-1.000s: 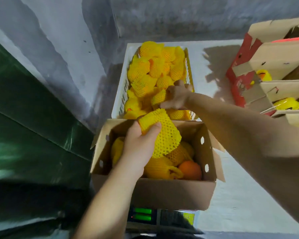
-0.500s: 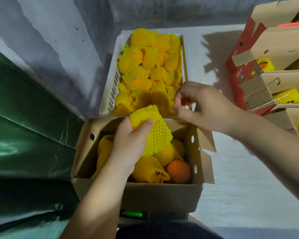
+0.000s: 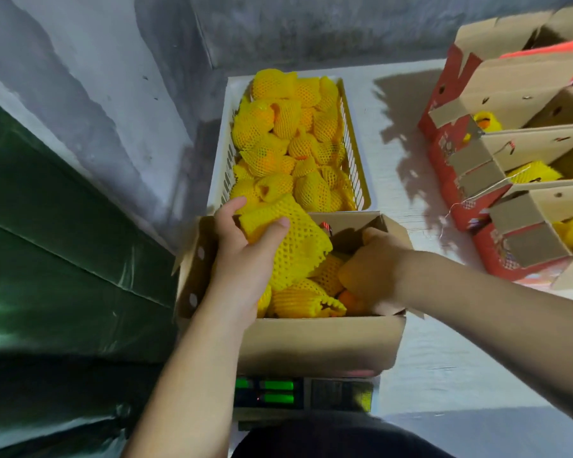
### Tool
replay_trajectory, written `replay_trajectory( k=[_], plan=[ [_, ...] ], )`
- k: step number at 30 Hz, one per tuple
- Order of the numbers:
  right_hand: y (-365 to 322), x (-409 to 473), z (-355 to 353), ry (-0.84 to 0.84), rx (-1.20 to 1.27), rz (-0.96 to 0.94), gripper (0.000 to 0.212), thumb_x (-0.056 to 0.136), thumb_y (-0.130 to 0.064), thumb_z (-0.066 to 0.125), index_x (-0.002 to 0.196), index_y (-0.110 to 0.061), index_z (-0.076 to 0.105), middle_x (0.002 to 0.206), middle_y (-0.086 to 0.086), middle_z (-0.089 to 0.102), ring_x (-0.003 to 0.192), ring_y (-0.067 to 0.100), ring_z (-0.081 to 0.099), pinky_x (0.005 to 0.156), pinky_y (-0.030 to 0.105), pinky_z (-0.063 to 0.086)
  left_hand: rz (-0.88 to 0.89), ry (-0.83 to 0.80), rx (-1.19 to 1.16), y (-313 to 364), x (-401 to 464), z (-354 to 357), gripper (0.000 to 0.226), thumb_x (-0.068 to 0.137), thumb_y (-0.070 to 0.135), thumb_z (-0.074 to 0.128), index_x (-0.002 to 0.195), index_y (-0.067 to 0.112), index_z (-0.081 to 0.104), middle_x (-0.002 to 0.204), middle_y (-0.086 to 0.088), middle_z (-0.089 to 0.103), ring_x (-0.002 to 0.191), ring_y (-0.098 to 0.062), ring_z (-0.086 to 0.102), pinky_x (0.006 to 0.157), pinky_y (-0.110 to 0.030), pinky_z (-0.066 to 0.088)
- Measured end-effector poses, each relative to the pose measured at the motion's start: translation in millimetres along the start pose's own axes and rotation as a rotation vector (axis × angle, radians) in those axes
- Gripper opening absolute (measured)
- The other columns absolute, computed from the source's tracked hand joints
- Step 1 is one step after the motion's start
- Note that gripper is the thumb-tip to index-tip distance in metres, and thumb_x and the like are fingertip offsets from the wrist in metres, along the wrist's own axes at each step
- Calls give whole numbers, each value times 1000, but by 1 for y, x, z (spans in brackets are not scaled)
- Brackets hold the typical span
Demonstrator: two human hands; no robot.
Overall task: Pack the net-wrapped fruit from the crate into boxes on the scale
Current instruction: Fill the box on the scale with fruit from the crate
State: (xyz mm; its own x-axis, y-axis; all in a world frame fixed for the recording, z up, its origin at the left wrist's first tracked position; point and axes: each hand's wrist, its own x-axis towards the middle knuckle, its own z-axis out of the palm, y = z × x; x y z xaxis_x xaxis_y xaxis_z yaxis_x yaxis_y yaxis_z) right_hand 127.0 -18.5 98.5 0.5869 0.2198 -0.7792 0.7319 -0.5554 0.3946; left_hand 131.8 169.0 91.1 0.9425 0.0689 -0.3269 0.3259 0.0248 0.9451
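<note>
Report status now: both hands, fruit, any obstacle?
Left hand holds foam net over box. Right hand inside box, grip hidden. Crate still full. No obstacle.

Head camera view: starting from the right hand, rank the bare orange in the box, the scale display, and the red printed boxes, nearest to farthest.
From the right hand, inside the cardboard box:
1. Bare orange, just under the hand in the box's near right corner.
2. Scale display, below the box's front wall, toward the person.
3. Red printed boxes, off to the right on the white table.
</note>
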Motion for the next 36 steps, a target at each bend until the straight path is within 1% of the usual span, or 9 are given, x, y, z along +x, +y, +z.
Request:
replay_trajectory(
  k=[8, 12, 15, 19, 24, 27, 30, 32, 36],
  plan=[
    [-3, -57, 4, 635, 927, 285, 37, 80, -63, 66, 105, -36, 59, 99, -20, 60, 108, 12, 59, 93, 36, 31, -43, -74, -35, 4, -14, -26, 11, 104, 35, 63, 114, 40, 65, 128, 10, 62, 120, -18, 60, 106, -51, 50],
    [-47, -83, -9, 1052, 1876, 88, 55, 69, -54, 78, 119, -35, 66, 118, -9, 69, 105, 12, 68, 82, 32, 57, -76, -13, -127, 11, -25, -30, 15, 106, 33, 60, 113, 45, 65, 136, 4, 60, 125, -23, 59, 110, -55, 49],
    [-94, -70, -24, 1161, 2326, -137, 51, 70, -43, 78, 118, -24, 73, 118, 7, 70, 108, 26, 66, 93, 45, 54, -177, 7, -286, 15, -22, -32, 23, 108, 29, 57, 117, 49, 63, 137, -1, 62, 120, -28, 64, 100, -58, 55],
    [-109, -63, -40, 1179, 2167, -66, 51, 71, -50, 80, 121, -41, 71, 135, -12, 60, 130, 7, 56, 99, 30, 51, -213, -7, -360, 23, -17, -38, 33, 110, 19, 50, 122, 47, 62, 120, -3, 70, 101, -28, 72, 70, -47, 65],
    [-101, -54, -50, 1235, 2241, -67, 44, 80, -46, 77, 120, -29, 73, 115, 0, 74, 106, 16, 70, 84, 26, 56, -186, -134, -235, 27, -24, -32, 17, 105, 28, 64, 106, 43, 71, 113, 4, 76, 113, -30, 69, 90, -52, 62],
    [-87, -51, -51, 1312, 2280, 19, 43, 78, -51, 76, 114, -28, 75, 106, 0, 77, 96, 12, 71, 79, 26, 57, 262, 4, 86, 19, -27, -36, 25, 100, 51, 63, 122, 45, 53, 131, 12, 54, 123, -13, 56, 104, -40, 53],
    [-74, -47, -49, 1353, 2283, 77, 43, 77, -59, 73, 111, -32, 74, 103, -4, 76, 94, 11, 71, 79, 26, 58, 488, -278, 240, 19, -27, -43, 44, 84, 60, 72, 120, 40, 56, 114, 23, 63, 110, -2, 61, 90, -23, 54],
    [-68, -44, -48, 1353, 2222, 122, 45, 78, -63, 68, 110, -31, 70, 98, -14, 73, 87, 1, 68, 73, 15, 53, 396, -410, 245, 18, -22, -42, 42, 85, 45, 84, 121, 30, 66, 110, 13, 75, 104, -8, 70, 88, -27, 58],
    [-56, -33, -38, 1304, 2084, 307, 53, 76, -78, 56, 107, -34, 62, 92, -15, 66, 84, 2, 61, 68, 16, 46, 445, -271, 253, 13, -12, -36, 12, 96, 7, 73, 108, 7, 75, 90, 1, 77, 87, -11, 71, 79, -25, 56]
  ],
)
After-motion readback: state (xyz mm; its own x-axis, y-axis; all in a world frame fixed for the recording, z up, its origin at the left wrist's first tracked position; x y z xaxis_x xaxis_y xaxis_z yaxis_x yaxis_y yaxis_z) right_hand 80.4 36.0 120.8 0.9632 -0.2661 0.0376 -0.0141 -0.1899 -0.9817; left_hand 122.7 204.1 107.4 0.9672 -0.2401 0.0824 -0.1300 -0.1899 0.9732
